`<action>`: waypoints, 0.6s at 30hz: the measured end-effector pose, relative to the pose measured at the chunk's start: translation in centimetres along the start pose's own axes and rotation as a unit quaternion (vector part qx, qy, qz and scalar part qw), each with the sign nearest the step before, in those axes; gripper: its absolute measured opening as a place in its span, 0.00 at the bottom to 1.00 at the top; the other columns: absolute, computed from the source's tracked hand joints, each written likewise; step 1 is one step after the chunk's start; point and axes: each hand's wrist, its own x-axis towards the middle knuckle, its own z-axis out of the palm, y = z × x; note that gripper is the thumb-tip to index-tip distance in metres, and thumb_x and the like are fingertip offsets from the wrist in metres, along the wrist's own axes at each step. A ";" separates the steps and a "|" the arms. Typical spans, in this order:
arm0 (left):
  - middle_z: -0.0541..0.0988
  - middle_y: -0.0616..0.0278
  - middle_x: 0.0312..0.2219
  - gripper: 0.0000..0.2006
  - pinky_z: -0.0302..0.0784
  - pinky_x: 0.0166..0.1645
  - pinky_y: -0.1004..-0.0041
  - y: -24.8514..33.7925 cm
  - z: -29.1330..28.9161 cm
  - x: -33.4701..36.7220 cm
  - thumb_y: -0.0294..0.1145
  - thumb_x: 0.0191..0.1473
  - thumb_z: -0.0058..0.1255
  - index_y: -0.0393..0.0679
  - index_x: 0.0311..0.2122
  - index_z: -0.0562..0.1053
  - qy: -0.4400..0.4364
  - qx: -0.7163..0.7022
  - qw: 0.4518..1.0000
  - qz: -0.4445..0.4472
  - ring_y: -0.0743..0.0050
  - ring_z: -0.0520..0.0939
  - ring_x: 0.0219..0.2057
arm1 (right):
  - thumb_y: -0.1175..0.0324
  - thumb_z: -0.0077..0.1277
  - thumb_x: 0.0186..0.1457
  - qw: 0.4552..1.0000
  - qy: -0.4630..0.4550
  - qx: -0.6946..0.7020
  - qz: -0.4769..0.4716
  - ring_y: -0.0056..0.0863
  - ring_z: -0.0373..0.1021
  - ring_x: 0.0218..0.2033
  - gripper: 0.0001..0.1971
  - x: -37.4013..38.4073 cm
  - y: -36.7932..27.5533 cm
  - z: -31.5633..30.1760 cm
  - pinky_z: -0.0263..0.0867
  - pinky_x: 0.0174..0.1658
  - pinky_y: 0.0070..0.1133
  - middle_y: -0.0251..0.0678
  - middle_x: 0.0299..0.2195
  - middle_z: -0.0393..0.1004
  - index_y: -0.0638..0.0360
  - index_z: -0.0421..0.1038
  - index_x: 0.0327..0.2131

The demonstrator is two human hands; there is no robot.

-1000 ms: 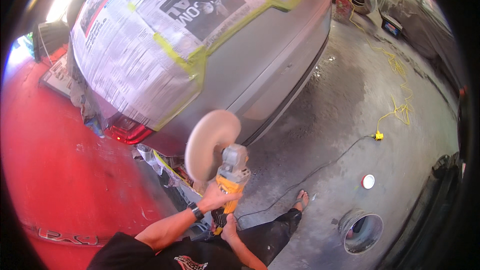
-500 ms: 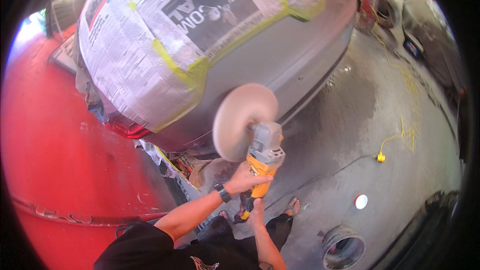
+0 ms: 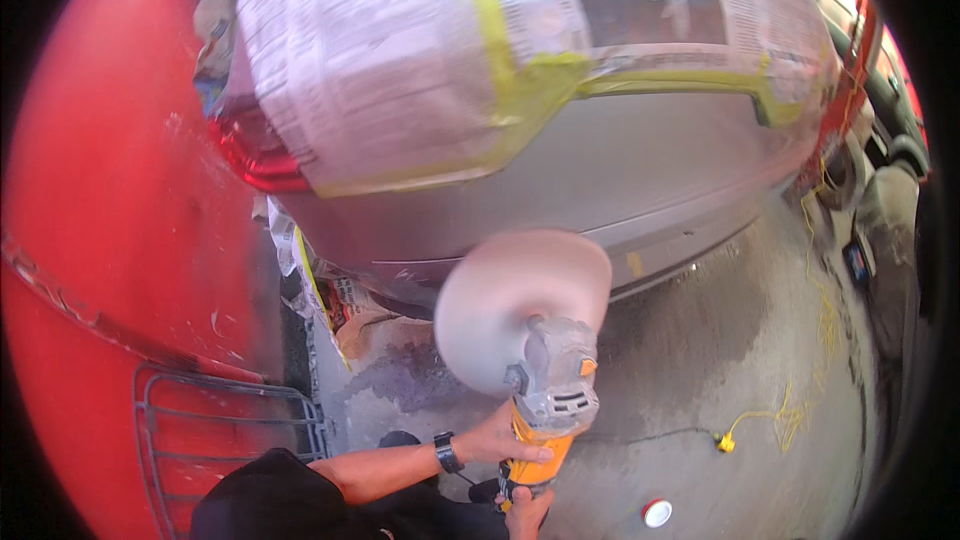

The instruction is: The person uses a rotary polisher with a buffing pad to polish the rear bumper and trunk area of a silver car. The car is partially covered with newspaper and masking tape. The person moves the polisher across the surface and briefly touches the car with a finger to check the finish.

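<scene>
Lower centre: left hand (image 3: 497, 439) curls closed round grey-and-yellow power tool (image 3: 562, 380); right hand (image 3: 528, 513) grips its rear end. Pale disc (image 3: 520, 295) sits mid-frame.

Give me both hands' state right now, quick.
Left hand: closed, holding the yellow-and-grey power tool around its yellow body.
Right hand: closed, holding the same tool at its rear end.

Orange-grey power polisher (image 3: 562, 375), broad pale pad (image 3: 497, 305) tilted, near grey car rear (image 3: 630, 160)
</scene>
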 end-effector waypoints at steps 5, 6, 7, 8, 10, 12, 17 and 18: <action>0.74 0.61 0.57 0.44 0.68 0.64 0.64 -2.8 -0.6 0.7 0.33 0.48 0.72 0.40 0.67 0.59 -0.020 -0.055 0.996 0.072 0.72 0.73 0.58 | 0.54 0.71 0.50 0.996 -0.063 -0.053 0.022 0.29 0.76 0.41 0.33 2.3 0.1 -1.7 0.73 0.45 0.26 0.37 0.41 0.79 0.68 0.72 0.53; 0.74 0.61 0.57 0.44 0.68 0.64 0.64 -3.1 -0.9 0.9 0.33 0.48 0.72 0.40 0.67 0.59 -0.032 -0.057 0.995 0.077 0.72 0.73 0.58 | 0.54 0.71 0.50 0.994 -0.080 -0.063 0.044 0.28 0.76 0.42 0.33 2.5 -0.6 -2.2 0.72 0.46 0.26 0.38 0.42 0.79 0.68 0.72 0.52; 0.74 0.60 0.57 0.44 0.68 0.65 0.64 -3.1 -1.4 0.8 0.33 0.47 0.72 0.40 0.67 0.60 -0.040 -0.054 0.994 0.082 0.72 0.73 0.58 | 0.54 0.71 0.50 0.990 -0.102 -0.071 0.065 0.27 0.76 0.43 0.33 2.8 -1.1 -2.5 0.72 0.47 0.26 0.38 0.43 0.79 0.68 0.72 0.52; 0.74 0.60 0.57 0.44 0.68 0.65 0.64 -3.9 -1.5 1.4 0.33 0.47 0.72 0.40 0.67 0.60 -0.062 -0.059 0.993 0.087 0.72 0.73 0.58 | 0.54 0.71 0.51 0.987 -0.112 -0.085 0.081 0.26 0.75 0.44 0.33 3.4 -1.1 -3.4 0.72 0.47 0.25 0.38 0.44 0.79 0.69 0.72 0.52; 0.74 0.61 0.57 0.43 0.67 0.65 0.65 -4.9 -1.4 2.1 0.33 0.47 0.72 0.40 0.66 0.61 -0.085 -0.098 0.986 0.105 0.72 0.73 0.58 | 0.52 0.72 0.50 0.981 -0.135 -0.126 0.055 0.26 0.75 0.43 0.34 4.4 0.4 -5.2 0.71 0.47 0.25 0.37 0.44 0.79 0.68 0.72 0.52; 0.74 0.61 0.57 0.43 0.67 0.65 0.65 -5.8 -2.4 2.0 0.34 0.47 0.72 0.39 0.66 0.62 -0.094 -0.099 0.982 0.133 0.72 0.73 0.58 | 0.50 0.72 0.50 0.971 -0.159 -0.172 0.036 0.26 0.75 0.43 0.35 4.7 2.0 -5.6 0.71 0.47 0.25 0.37 0.43 0.79 0.67 0.71 0.52; 0.74 0.60 0.56 0.41 0.67 0.65 0.64 -6.5 -4.3 2.0 0.40 0.49 0.71 0.39 0.65 0.63 -0.124 -0.030 0.968 0.215 0.71 0.73 0.58 | 0.41 0.67 0.51 0.976 -0.167 -0.143 0.009 0.21 0.73 0.27 0.32 4.5 2.1 -3.6 0.70 0.31 0.21 0.32 0.29 0.77 0.63 0.72 0.42; 0.74 0.60 0.56 0.42 0.67 0.65 0.64 -6.4 -4.7 1.9 0.40 0.49 0.71 0.39 0.65 0.63 -0.124 -0.031 0.964 0.233 0.70 0.73 0.58 | 0.42 0.67 0.51 0.974 -0.163 -0.157 -0.025 0.23 0.74 0.28 0.33 4.9 2.6 -3.5 0.70 0.31 0.21 0.33 0.30 0.77 0.63 0.71 0.44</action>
